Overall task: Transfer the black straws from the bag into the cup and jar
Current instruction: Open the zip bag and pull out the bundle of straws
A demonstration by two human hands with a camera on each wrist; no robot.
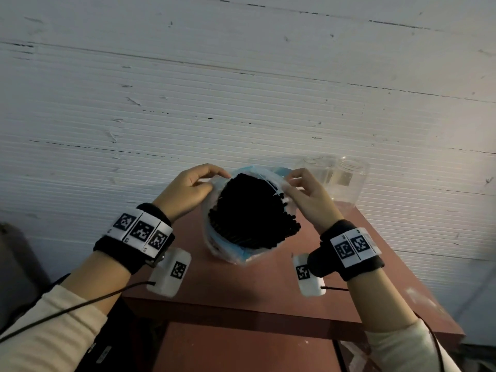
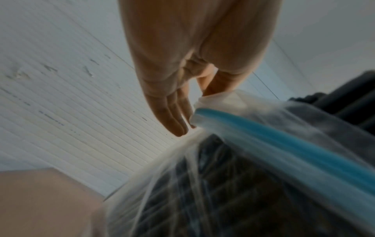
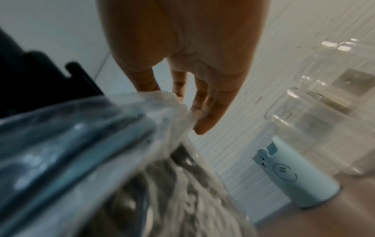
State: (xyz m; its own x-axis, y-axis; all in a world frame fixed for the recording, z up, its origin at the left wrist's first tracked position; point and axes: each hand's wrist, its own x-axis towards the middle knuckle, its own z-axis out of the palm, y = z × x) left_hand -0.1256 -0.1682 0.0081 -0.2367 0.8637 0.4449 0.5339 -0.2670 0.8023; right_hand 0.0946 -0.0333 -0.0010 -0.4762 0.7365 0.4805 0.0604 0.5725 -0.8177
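Both the left hand (image 1: 188, 187) and right hand (image 1: 308, 196) are pinching the thin clear plastic bag's (image 1: 230, 253) limp, slippery rim, beside the clear jar (image 1: 349, 181); its light, stiff black straws (image 1: 252, 210) are probably best grasped as a bunch.

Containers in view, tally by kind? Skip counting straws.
Clear plastic bag with blue zip strip, full of black straws: 1
Clear plastic jars: 2
Light blue cup with bear face: 1
Total: 4

cup (image 3: 292, 179) mostly hidden, jar (image 1: 346, 181) blurry
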